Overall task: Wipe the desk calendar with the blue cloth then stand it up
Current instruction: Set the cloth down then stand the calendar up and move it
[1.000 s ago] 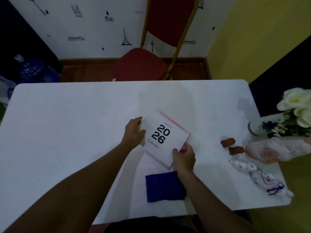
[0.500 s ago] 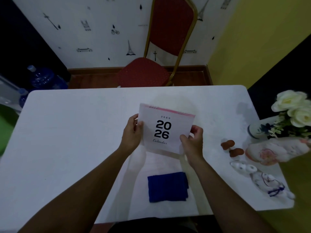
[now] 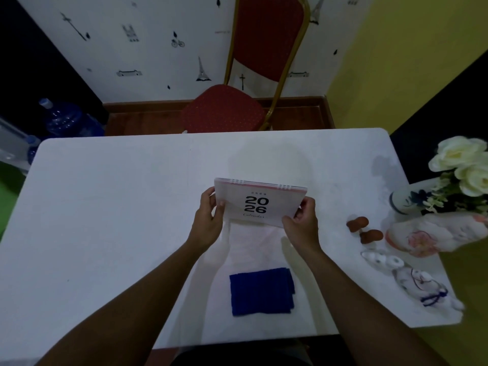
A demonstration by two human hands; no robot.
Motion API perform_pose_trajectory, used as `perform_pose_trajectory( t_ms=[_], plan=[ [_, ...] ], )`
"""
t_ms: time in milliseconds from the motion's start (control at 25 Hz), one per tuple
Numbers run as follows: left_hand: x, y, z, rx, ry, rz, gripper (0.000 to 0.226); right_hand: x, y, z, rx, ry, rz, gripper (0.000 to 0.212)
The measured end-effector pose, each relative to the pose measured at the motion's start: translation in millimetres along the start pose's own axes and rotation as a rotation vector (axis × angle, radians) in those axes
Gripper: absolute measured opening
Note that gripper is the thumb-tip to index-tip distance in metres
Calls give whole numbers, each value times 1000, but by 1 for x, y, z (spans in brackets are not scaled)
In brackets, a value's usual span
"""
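Calendar (image 3: 260, 204): held just above the table (image 3: 118, 207) at its middle, cover facing the person, ring-bound edge on top, long side running left to right.
Left hand (image 3: 208, 220): pinching its left edge.
Right hand (image 3: 303, 223): pinching its lower right corner.
Cloth (image 3: 261, 291): folded flat, untouched, directly nearer the person than the calendar; either hand looks equally close.

Arms: both forearms bare, no sleeves visible.
Left hand (image 3: 208, 223): bare, no glove.
Right hand (image 3: 303, 225): bare, no glove.
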State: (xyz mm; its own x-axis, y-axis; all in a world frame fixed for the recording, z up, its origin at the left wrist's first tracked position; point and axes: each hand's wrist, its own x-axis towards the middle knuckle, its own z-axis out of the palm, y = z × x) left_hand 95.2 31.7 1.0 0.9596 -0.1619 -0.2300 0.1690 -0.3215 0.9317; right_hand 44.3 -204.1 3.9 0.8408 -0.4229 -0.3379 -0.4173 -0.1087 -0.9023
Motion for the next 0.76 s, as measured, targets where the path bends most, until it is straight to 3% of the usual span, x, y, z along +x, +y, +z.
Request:
perform_pose_trajectory(
  t_ms=[160, 240, 360, 480, 760],
  plan=[
    [1, -16, -3, 121, -26, -79, 38, 4, 19, -16, -187, -124, -43, 50],
    [2, -23, -10, 208, -122, -50, 47, 12, 31, -29, -344, -235, -126, 54],
    [12, -32, -19, 465, -272, 67, 60, 27, 49, -44, -775, -413, -346, 60],
    [23, -41, -27, 764, -383, 145, 59, 35, 62, -53, -1071, -495, -480, 60],
    [27, -52, -34, 1106, -414, 224, 59, 35, 66, -54, -1149, -442, -531, 62]
  ],
)
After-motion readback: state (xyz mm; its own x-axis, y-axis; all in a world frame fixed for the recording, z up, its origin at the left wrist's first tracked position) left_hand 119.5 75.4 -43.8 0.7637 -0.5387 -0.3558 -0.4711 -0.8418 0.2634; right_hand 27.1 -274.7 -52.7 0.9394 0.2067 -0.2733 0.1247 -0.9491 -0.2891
